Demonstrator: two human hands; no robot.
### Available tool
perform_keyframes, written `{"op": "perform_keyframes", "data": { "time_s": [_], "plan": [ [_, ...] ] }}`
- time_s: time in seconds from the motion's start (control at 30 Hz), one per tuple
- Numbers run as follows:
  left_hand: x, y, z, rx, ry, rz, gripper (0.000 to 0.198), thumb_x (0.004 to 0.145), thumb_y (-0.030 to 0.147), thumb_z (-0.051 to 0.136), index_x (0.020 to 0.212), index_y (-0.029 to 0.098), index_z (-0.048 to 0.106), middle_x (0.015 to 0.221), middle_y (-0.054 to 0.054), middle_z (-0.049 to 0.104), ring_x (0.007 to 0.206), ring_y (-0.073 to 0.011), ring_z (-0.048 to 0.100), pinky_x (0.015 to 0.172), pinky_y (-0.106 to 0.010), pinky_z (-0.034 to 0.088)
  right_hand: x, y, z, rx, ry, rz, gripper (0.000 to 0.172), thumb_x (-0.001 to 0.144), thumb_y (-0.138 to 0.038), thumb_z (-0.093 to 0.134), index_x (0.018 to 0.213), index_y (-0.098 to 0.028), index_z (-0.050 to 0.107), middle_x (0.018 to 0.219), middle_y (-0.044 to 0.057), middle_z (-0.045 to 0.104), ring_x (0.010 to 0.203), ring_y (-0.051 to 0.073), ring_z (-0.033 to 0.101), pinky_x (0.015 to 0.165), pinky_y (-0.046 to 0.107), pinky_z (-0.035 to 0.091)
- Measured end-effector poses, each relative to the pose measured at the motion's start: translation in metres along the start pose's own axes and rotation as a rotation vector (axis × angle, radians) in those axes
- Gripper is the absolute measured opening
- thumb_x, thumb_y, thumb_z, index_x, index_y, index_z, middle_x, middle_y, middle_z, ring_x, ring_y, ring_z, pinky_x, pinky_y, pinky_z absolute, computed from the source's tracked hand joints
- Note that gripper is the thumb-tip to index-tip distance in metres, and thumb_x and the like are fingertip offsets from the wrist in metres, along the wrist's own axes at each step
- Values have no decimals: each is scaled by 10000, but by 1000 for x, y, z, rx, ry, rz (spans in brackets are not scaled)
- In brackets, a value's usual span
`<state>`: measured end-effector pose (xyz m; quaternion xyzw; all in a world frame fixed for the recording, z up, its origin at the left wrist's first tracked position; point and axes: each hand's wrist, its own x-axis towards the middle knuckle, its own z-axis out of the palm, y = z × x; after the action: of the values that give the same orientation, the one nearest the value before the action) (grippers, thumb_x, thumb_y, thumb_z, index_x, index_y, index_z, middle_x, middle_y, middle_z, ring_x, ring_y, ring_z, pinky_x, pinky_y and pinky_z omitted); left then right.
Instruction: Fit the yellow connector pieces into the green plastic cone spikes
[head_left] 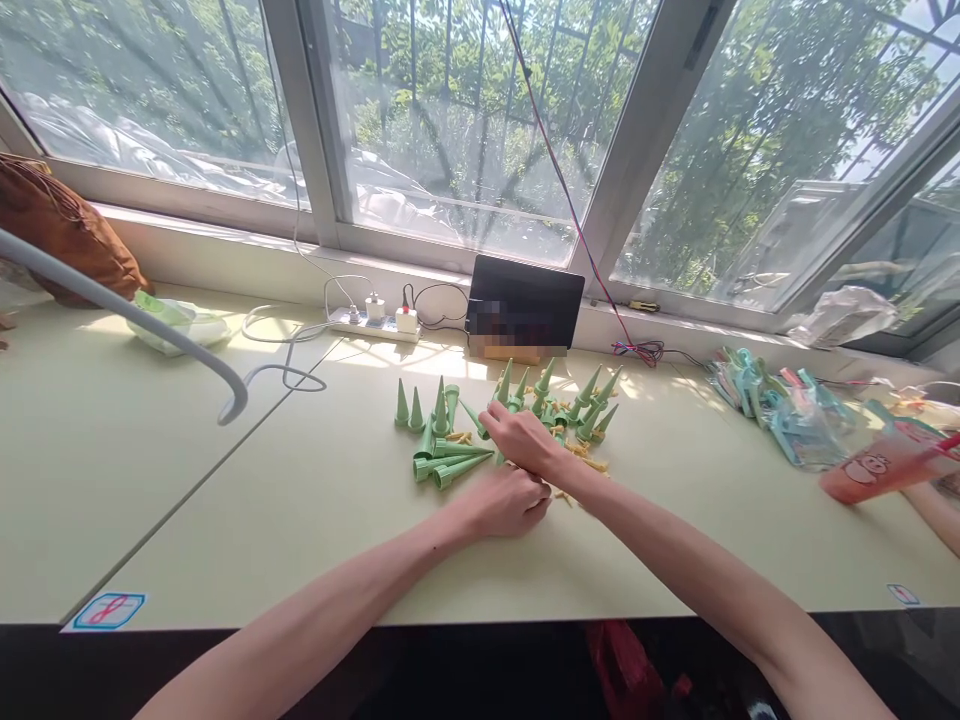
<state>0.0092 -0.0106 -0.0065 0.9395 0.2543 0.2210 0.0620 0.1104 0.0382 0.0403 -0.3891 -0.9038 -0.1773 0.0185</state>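
Note:
My right hand (525,440) reaches over the left, its fingers closed on a green plastic cone-shaped spike (471,416) whose narrow tip points up and left. Just below it, my left hand (510,503) is closed, knuckles up, near the tabletop; whatever its fingers hold is hidden. Several loose green spikes (459,468) lie to the left of the hands, hollow wide ends showing. Others stand upright behind them, and more green spikes (592,395) stand at the right. Small yellow plastic pieces (589,460) are scattered among and beside these.
A dark-screened tablet (525,305) leans by the window behind the spikes. A power strip (375,325) with cables lies to its left. Bagged items (780,400) and a pink drink cup (870,468) are at the right, with another person's arm (934,515) beside the cup. A grey curved tube (150,305) crosses the left.

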Motion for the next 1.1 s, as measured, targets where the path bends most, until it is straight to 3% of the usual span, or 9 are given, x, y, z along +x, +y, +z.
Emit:
{"op": "perform_keyframes", "data": {
  "time_s": [0.13, 0.23, 0.37, 0.47, 0.6, 0.67, 0.73, 0.97, 1.1],
  "plan": [
    [0, 1, -5, -10, -10, -14, 317, 867, 209, 537, 561, 150, 600, 500, -17, 554, 455, -123, 429, 486, -307, 234, -15, 6, 6, 44, 248, 16, 198, 960, -49, 384, 925, -149, 551, 949, 60, 610, 504, 89, 442, 450, 244, 268],
    [-1, 3, -10, -50, 23, -30, 375, 890, 364, 579, 576, 160, 607, 492, 2, 540, 447, -110, 403, 486, -295, 241, -33, 15, 8, 143, 501, -22, 155, 939, -65, 429, 914, -169, 541, 944, 45, 642, 532, 83, 477, 452, 223, 308],
    [-2, 3, -11, -141, 186, -74, 445, 934, 469, 528, 624, 162, 616, 546, 3, 561, 470, -97, 419, 510, -278, 286, -56, 29, 11, 255, 836, -15, 132, 927, -76, 514, 986, -192, 538, 911, 46, 667, 598, 92, 564, 477, 207, 380],
    [-2, 0, -8, -236, 339, -176, 476, 988, 395, 429, 580, 166, 516, 520, 19, 486, 468, -88, 382, 508, -259, 281, -66, 34, 20, 265, 957, 39, 137, 919, -103, 571, 1004, -207, 542, 894, 48, 681, 556, 86, 572, 465, 210, 408],
    [-1, -5, -6, -388, 458, -365, 360, 989, 388, 423, 703, 180, 489, 531, 54, 422, 474, -81, 375, 508, -224, 307, -70, 28, 36, 294, 1003, 56, 140, 912, -128, 601, 995, -219, 536, 842, 41, 677, 511, 87, 565, 437, 211, 416],
    [-1, -6, -8, -482, 451, -433, 237, 971, 405, 465, 901, 185, 516, 615, 56, 490, 480, -78, 418, 501, -212, 332, -70, 23, 42, 340, 1011, 76, 147, 908, -118, 602, 1003, -211, 540, 848, 44, 676, 509, 82, 563, 433, 207, 411],
    [-1, -6, -10, -558, 427, -477, 246, 953, 422, 493, 1043, 193, 483, 754, 32, 557, 487, -73, 457, 481, -207, 342, -71, 19, 45, 375, 974, 51, 151, 904, -110, 605, 1005, -205, 542, 860, 46, 676, 518, 80, 565, 439, 206, 409],
    [-2, -5, -17, -595, 337, -518, 293, 913, 427, 547, 1061, 192, 456, 864, 4, 565, 480, -59, 445, 472, -217, 339, -77, 14, 47, 535, 844, 52, 12, 971, -196, 547, 981, -201, 545, 897, 58, 677, 614, 98, 597, 468, 202, 412],
    [-3, -6, -18, -619, 332, -513, 291, 906, 420, 563, 1053, 192, 458, 783, 15, 575, 495, -78, 471, 477, -218, 336, -78, 13, 43, 574, 819, 70, 70, 985, -236, 533, 934, -193, 555, 912, 60, 686, 541, 79, 540, 467, 207, 413]
  ]
}}
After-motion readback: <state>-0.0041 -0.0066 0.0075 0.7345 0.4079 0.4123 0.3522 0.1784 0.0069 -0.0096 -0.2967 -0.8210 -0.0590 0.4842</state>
